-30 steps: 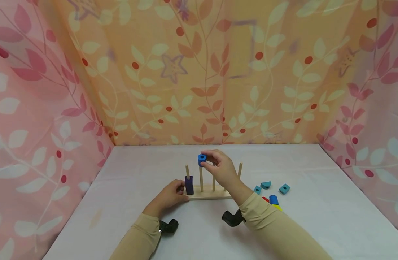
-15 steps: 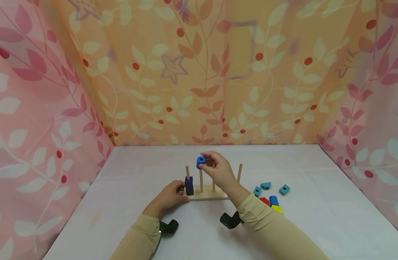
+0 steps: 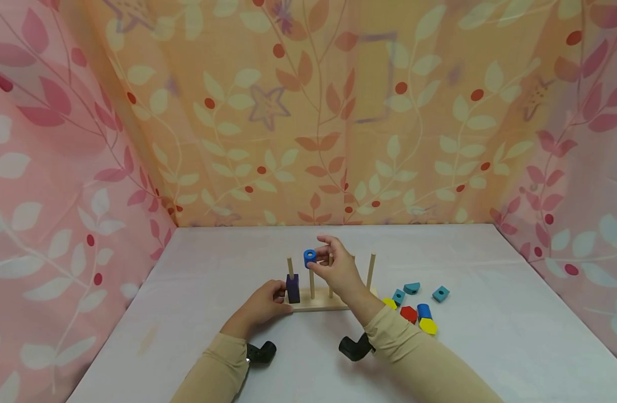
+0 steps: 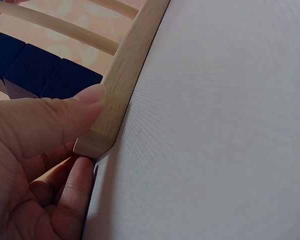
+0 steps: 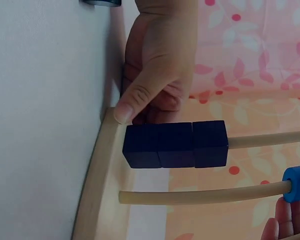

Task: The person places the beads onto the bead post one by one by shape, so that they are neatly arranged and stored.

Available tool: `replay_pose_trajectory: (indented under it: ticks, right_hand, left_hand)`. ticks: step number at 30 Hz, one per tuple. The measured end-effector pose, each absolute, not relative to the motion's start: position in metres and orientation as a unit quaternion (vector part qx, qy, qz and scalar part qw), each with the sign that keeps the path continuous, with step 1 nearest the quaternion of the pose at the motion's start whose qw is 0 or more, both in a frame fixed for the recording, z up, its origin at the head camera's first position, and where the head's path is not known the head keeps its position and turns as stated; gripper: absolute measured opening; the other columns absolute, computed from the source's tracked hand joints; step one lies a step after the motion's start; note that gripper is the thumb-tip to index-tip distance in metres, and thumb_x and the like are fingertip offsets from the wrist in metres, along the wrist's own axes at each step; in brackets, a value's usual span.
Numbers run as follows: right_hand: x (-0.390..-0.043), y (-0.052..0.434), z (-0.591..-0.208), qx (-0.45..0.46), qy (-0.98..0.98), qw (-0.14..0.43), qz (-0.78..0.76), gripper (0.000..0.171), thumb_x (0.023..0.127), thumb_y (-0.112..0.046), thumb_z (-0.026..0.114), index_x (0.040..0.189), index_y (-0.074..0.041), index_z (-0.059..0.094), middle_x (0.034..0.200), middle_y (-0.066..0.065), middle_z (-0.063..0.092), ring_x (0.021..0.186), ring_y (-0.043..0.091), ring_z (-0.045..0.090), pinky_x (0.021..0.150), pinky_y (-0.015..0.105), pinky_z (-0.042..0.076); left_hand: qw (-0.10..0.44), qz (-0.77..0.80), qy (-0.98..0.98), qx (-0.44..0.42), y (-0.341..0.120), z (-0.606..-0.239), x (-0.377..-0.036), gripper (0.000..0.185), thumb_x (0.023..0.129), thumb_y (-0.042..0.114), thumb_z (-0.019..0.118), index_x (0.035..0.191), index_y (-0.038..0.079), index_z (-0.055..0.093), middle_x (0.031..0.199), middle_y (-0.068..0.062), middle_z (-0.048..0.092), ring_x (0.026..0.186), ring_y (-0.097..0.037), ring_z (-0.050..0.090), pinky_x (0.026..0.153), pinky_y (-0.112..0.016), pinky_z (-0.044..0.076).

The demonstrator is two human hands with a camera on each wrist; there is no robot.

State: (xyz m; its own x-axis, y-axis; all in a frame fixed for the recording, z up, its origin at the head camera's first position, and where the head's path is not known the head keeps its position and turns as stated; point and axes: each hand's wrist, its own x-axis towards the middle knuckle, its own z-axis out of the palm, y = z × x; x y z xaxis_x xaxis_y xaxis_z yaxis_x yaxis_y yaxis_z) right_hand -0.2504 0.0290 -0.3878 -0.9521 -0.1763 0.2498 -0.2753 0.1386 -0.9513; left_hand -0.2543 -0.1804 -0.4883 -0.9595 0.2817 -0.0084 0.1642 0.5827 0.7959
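Note:
A wooden base [image 3: 333, 305] with several upright pegs stands mid-table. Three dark blue square blocks [image 3: 292, 287] sit stacked on its leftmost peg. My left hand [image 3: 277, 296] grips the base's left end; in the left wrist view the thumb [image 4: 70, 112] presses on the base [image 4: 127, 70] beside the blocks [image 4: 32, 70]. My right hand [image 3: 322, 259] pinches a blue ring [image 3: 310, 257] at the tip of the second peg [image 3: 312, 284]. In the right wrist view the ring [image 5: 297, 183] is threaded on that peg's [image 5: 205, 196] end, beside the blocks [image 5: 175, 145].
Loose pieces lie right of the base: three teal ones [image 3: 411, 287], a red one [image 3: 408, 314], a blue cylinder [image 3: 424, 310] and two yellow ones [image 3: 428, 326]. White table [image 3: 489, 347], walled by floral cloth [image 3: 61, 184] on three sides.
My right hand has lowered the blue ring slightly leftward, onto the tip of the second peg. My right forearm shifted left, uncovering more loose pieces. The left hand has stayed put.

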Motion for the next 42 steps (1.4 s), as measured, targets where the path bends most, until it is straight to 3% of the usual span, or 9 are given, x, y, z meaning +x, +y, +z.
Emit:
replay_pose_trajectory:
  ticks: [8,16,23,30,42]
  right_hand:
    - [-0.249,0.029,-0.402,0.125,-0.749,0.019,0.65,0.043,0.077,-0.001,0.071,0.115,-0.002,0.05,0.099,0.013,0.061,0.086,0.021,0.059,0.078,0.03,0.051]
    - [-0.251,0.029,-0.418,0.104,-0.775,0.011,0.623,0.026,0.078,-0.009,0.072,0.097,-0.005,0.055,0.093,0.007,0.062,0.085,0.018,0.06,0.076,0.03,0.051]
    - [-0.251,0.03,-0.433,0.094,-0.783,0.012,0.615,0.027,0.076,-0.008,0.074,0.095,-0.005,0.055,0.093,0.006,0.063,0.088,0.02,0.06,0.078,0.033,0.048]
    - [-0.256,0.032,-0.451,0.108,-0.781,-0.009,0.616,0.027,0.076,-0.003,0.072,0.095,0.0,0.054,0.094,0.016,0.064,0.092,0.03,0.061,0.079,0.038,0.048]
    - [-0.255,0.035,-0.459,0.112,-0.797,-0.045,0.592,0.026,0.076,-0.001,0.071,0.095,0.0,0.053,0.092,0.011,0.061,0.086,0.02,0.06,0.078,0.033,0.05]
  left_hand:
    - [0.069,0.432,0.891,0.122,-0.181,-0.489,-0.256,0.048,0.072,0.019,0.078,0.112,0.003,0.056,0.108,-0.008,0.054,0.098,-0.019,0.052,0.089,-0.036,0.046]
    - [0.062,0.434,0.889,0.13,-0.18,-0.487,-0.255,0.045,0.071,0.017,0.078,0.108,0.003,0.057,0.105,-0.007,0.053,0.097,-0.019,0.051,0.087,-0.036,0.047]
    - [0.06,0.43,0.892,0.129,-0.181,-0.49,-0.257,0.046,0.07,0.02,0.079,0.107,0.005,0.056,0.104,-0.006,0.053,0.096,-0.018,0.051,0.087,-0.036,0.046]
    - [0.056,0.431,0.891,0.135,-0.181,-0.491,-0.257,0.046,0.07,0.02,0.079,0.107,0.004,0.057,0.104,-0.006,0.053,0.095,-0.018,0.051,0.085,-0.035,0.047]
    - [0.05,0.439,0.887,0.136,-0.18,-0.492,-0.257,0.043,0.07,0.017,0.079,0.106,0.004,0.058,0.103,-0.006,0.054,0.096,-0.018,0.051,0.085,-0.033,0.047]
